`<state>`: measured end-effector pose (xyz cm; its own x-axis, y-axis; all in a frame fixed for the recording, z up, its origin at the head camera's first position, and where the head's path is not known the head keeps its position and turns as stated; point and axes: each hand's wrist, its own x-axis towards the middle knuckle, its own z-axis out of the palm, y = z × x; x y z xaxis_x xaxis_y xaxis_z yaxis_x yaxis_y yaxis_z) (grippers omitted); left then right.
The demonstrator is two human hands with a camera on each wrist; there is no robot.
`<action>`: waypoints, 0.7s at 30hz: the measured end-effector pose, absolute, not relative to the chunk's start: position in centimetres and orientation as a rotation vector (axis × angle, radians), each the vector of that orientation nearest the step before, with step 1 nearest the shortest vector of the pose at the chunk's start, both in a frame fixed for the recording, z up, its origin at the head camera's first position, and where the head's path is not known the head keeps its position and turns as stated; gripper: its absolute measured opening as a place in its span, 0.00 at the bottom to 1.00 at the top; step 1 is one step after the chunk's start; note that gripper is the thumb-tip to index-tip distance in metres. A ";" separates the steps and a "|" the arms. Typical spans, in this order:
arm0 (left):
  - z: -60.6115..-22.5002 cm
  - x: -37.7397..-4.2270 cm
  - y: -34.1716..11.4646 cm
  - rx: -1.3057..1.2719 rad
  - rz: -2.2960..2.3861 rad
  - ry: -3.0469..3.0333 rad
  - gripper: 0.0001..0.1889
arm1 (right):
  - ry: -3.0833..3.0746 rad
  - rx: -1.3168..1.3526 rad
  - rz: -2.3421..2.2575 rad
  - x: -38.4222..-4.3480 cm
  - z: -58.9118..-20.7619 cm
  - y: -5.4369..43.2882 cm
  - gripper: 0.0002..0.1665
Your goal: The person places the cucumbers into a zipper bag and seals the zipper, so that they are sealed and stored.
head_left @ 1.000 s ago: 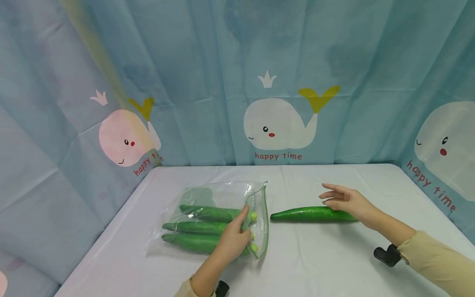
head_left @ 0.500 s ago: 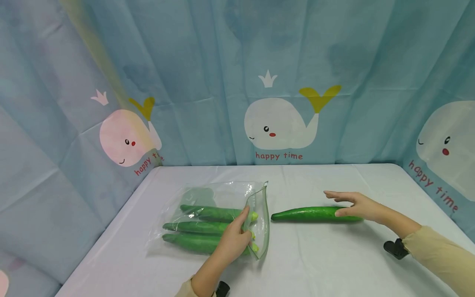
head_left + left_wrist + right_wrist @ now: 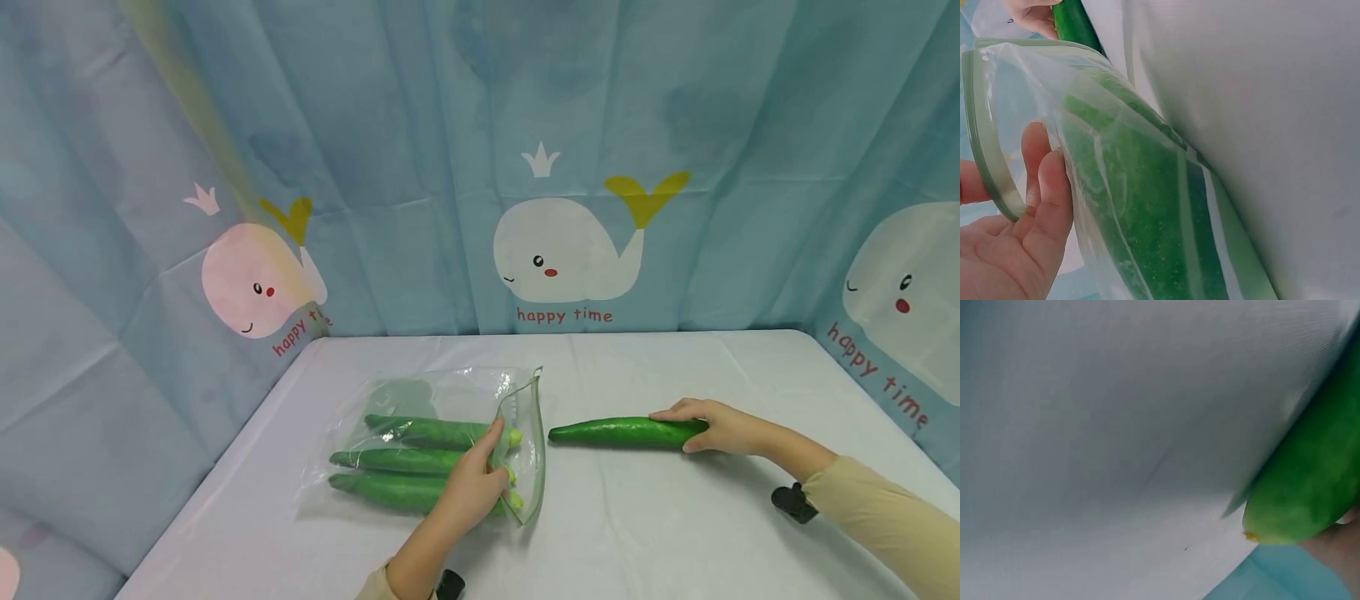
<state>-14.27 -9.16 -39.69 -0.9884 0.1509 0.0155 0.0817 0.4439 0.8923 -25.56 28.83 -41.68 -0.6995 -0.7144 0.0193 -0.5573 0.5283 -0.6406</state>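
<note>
A clear zip bag (image 3: 461, 383) with a green-edged mouth lies on its side at the middle left of the table, mouth facing right. Inside it are three cucumbers (image 3: 397, 492), side by side. My left hand (image 3: 471, 483) holds the bag by its mouth, thumb and fingers on either side of the film; in the left wrist view the green rim (image 3: 979, 137) runs between them. To the right lies a loose cucumber (image 3: 615, 432), its tapered end toward the bag. My right hand (image 3: 727, 427) grips its right end, thumb on the near side. The right wrist view shows the cucumber's blunt tip (image 3: 1272, 525).
A white cloth covers the table (image 3: 600, 533). Behind and to the sides hangs a blue curtain (image 3: 420, 167) with printed whales, meeting the table's back edge. Each wrist carries a small black camera (image 3: 793, 503).
The right hand was hovering over the loose cucumber with fingers spread; it drew back right, then came down and gripped the right end. The left hand and bag have stayed still.
</note>
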 end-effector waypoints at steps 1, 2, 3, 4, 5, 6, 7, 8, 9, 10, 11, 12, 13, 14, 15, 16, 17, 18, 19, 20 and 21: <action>-39.7 -14.3 -9.2 0.212 1.610 2.615 0.39 | 2.527 -1.067 -0.933 -25.5 -41.7 28.8 0.32; -39.7 -14.3 -9.1 0.213 1.610 2.616 0.39 | 2.528 -1.055 -0.943 -25.5 -41.6 28.7 0.32; -39.7 -14.2 -9.1 0.213 1.609 2.616 0.39 | 2.527 -1.048 -0.954 -25.4 -41.6 28.7 0.32; -39.7 -14.2 -9.1 0.212 1.609 2.616 0.40 | 2.523 -1.043 -0.964 -25.4 -41.5 28.7 0.31; -39.7 -14.2 -9.1 0.213 1.609 2.616 0.40 | 2.518 -1.039 -0.974 -25.3 -41.5 28.6 0.31; -39.8 -14.2 -9.1 0.211 1.612 2.613 0.40 | 2.513 -1.037 -0.983 -25.3 -41.4 28.6 0.31; -39.8 -14.2 -9.1 0.210 1.614 2.610 0.40 | 2.509 -1.034 -0.991 -25.2 -41.4 28.6 0.30; -39.8 -14.2 -9.1 0.210 1.616 2.606 0.40 | 2.506 -1.027 -0.997 -25.2 -41.3 28.6 0.30; -39.8 -14.2 -9.1 0.209 1.619 2.604 0.40 | 2.503 -1.021 -1.002 -25.1 -41.2 28.6 0.30; -39.8 -14.2 -9.1 0.207 1.622 2.600 0.40 | 2.503 -1.020 -1.006 -25.0 -41.0 28.6 0.30; -39.8 -14.2 -9.1 0.208 1.622 2.601 0.40 | 2.501 -1.015 -1.011 -25.0 -40.8 28.5 0.30; -39.8 -14.2 -9.1 0.206 1.625 2.597 0.40 | 2.499 -1.010 -1.017 -24.9 -40.7 28.5 0.30; -39.8 -14.2 -9.1 0.206 1.624 2.598 0.40 | 2.498 -1.005 -1.022 -24.8 -40.4 28.4 0.30; -39.8 -14.3 -9.1 0.207 1.624 2.599 0.40 | 2.496 -1.000 -1.025 -24.7 -40.2 28.3 0.30; -39.8 -14.3 -9.1 0.207 1.624 2.598 0.40 | 2.493 -0.998 -1.026 -24.6 -40.0 28.2 0.31; -39.7 -14.3 -9.1 0.208 1.623 2.597 0.40 | 2.490 -0.995 -1.029 -24.5 -39.8 28.0 0.31; -39.7 -14.3 -9.1 0.209 1.621 2.600 0.40 | 2.486 -0.979 -1.035 -24.4 -39.7 27.9 0.31; -39.7 -14.3 -9.2 0.209 1.621 2.599 0.40 | 2.483 -0.968 -1.039 -24.3 -39.5 27.7 0.31; -39.7 -14.3 -9.2 0.211 1.618 2.601 0.40 | 2.482 -0.952 -1.042 -24.3 -39.4 27.6 0.31; -39.7 -14.3 -9.2 0.212 1.617 2.601 0.40 | 2.480 -0.935 -1.046 -24.2 -39.2 27.5 0.31; -39.6 -14.3 -9.2 0.212 1.615 2.602 0.40 | 2.478 -0.921 -1.052 -24.2 -39.1 27.4 0.31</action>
